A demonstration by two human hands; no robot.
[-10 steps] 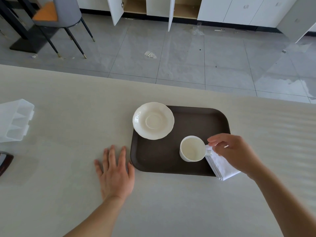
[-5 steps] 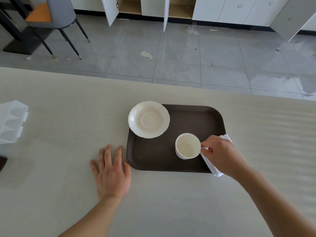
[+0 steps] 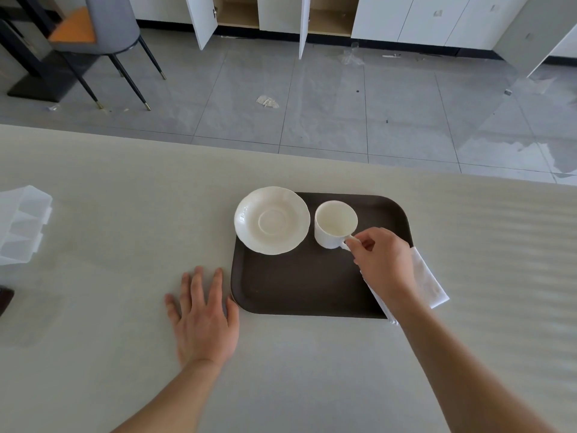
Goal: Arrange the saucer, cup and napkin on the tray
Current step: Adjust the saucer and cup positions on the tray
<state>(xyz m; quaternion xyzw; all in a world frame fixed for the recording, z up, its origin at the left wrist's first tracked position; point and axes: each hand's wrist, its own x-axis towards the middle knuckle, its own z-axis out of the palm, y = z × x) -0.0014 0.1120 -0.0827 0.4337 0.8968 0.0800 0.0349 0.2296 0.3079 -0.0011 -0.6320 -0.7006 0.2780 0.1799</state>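
Note:
A dark brown tray (image 3: 299, 285) lies on the pale table. A white scalloped saucer (image 3: 271, 220) sits on its far left corner, overhanging the rim. A white empty cup (image 3: 334, 222) is just right of the saucer, over the tray's far part. My right hand (image 3: 382, 260) pinches the cup's handle. Whether the cup rests on the tray or is lifted I cannot tell. A folded white napkin (image 3: 429, 284) lies across the tray's right edge, partly hidden under my right hand and wrist. My left hand (image 3: 204, 317) lies flat on the table, fingers spread, its thumb by the tray's near left corner.
A clear plastic container (image 3: 22, 225) stands at the table's left edge, with a dark object (image 3: 4, 300) just below it. Beyond the table's far edge are a grey tiled floor, a chair (image 3: 106, 29) and open white cabinets (image 3: 274, 14).
My right hand closed on the cup's handle and carried the cup from the tray's near middle to its far part, beside the saucer. My left hand stayed flat.

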